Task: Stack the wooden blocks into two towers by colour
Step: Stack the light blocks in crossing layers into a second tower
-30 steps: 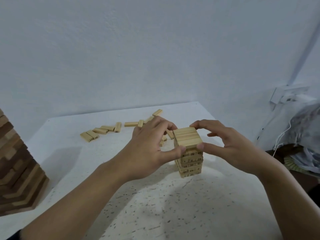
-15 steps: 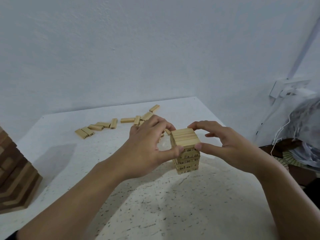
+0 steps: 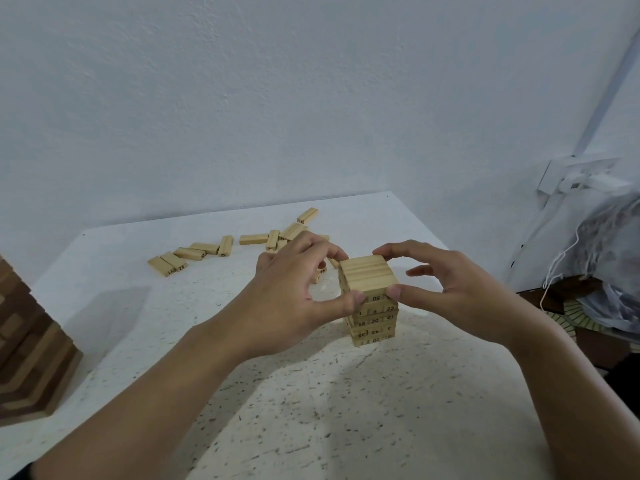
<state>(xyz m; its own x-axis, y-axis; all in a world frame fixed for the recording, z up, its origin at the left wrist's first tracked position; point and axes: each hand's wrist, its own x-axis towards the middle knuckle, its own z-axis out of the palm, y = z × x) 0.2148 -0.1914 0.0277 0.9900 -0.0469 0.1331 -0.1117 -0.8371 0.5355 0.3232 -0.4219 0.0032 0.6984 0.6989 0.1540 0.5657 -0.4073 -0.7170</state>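
Little changes; left hand and right hand still pinch the top of the pale wooden block tower; loose pale blocks wait at eleven o'clock

A light wooden tower of numbered blocks is standing upright at centre, loose pale blocks are lying flat and scattered behind it, and a dark-brown block tower is standing far left, partly cropped

A light-wood tower stands on the speckled tabletop, its top layer pinched from both sides — left grip and right grip, thumbs on the near face. Behind it lie loose light blocks; a dark-wood tower stands far left.
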